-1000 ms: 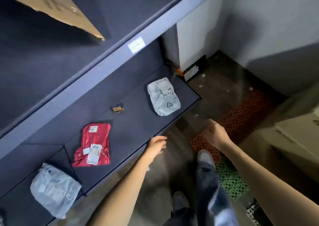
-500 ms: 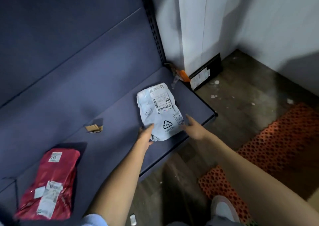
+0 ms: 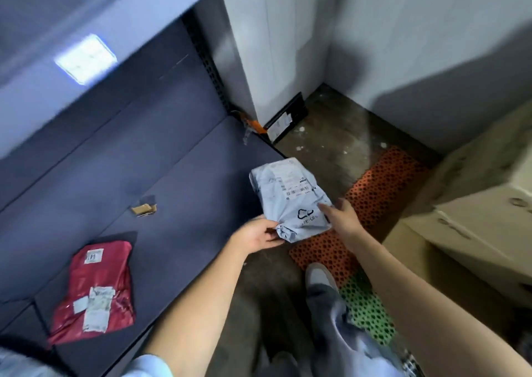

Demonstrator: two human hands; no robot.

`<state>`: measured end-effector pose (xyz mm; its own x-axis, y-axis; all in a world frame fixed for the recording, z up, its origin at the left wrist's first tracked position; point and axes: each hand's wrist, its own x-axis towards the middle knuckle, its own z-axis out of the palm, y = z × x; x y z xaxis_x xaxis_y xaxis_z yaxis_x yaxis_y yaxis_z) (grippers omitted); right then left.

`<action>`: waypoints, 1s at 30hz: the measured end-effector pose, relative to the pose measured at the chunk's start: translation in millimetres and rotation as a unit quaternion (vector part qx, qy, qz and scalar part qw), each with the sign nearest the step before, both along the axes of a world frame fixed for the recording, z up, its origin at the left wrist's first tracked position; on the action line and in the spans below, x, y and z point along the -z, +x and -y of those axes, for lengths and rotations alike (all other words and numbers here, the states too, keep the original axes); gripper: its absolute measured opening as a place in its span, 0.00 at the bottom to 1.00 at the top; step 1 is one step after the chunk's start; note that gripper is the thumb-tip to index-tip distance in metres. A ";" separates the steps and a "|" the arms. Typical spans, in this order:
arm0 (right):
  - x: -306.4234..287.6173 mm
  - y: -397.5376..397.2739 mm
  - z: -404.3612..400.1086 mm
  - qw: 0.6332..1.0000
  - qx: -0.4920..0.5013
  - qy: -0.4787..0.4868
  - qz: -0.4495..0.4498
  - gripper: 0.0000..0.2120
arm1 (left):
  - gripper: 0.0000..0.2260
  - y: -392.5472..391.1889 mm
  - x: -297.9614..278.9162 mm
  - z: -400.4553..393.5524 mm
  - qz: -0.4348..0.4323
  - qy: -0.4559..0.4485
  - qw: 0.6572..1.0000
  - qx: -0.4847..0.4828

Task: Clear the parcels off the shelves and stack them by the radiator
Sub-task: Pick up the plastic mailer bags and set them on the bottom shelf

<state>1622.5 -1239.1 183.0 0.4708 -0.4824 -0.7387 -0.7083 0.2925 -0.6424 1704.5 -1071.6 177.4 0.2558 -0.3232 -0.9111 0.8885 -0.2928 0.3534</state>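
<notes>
Grey parcel (image 3: 290,198) now lifted off lower shelf (image 3: 178,192), held past shelf's front edge above floor and orange mat (image 3: 383,186); half a second ago it lay flat on shelf. Left hand (image 3: 256,237) pinches crumpled near corner, grip narrow on bag. Right hand (image 3: 342,218) holds right edge, fingers partly hidden behind parcel. Red parcel (image 3: 98,287) lies flat on same shelf, well left. Small cardboard scrap (image 3: 144,208) sits between, further back.
</notes>
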 end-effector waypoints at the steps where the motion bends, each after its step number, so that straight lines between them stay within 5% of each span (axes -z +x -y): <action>1: -20.3 -15.1 3.9 0.999 0.033 -0.010 -0.010 0.34 | 0.16 -11.5 -22.8 6.3 0.009 -0.013 1.000 0.020; 5: -103.7 -79.2 10.2 0.989 0.145 0.016 -0.028 0.39 | 0.15 -63.0 -115.0 22.4 0.042 -0.076 0.994 0.072; 9: -188.6 -156.8 14.3 0.984 0.177 0.008 -0.002 0.15 | 0.15 -122.7 -190.6 30.9 0.059 -0.097 0.987 0.116; 15: -274.1 -287.2 19.7 0.977 0.205 -0.061 -0.002 0.09 | 0.11 -221.4 -265.5 49.1 0.070 -0.099 0.962 0.243; 22: -312.4 -447.0 57.6 0.958 0.281 -0.058 0.009 0.07 | 0.14 -341.7 -305.3 112.2 0.080 -0.116 0.911 0.387; 30: -293.9 -564.5 73.9 0.951 0.298 -0.072 -0.045 0.09 | 0.09 -477.4 -298.2 175.2 0.162 -0.038 0.936 0.310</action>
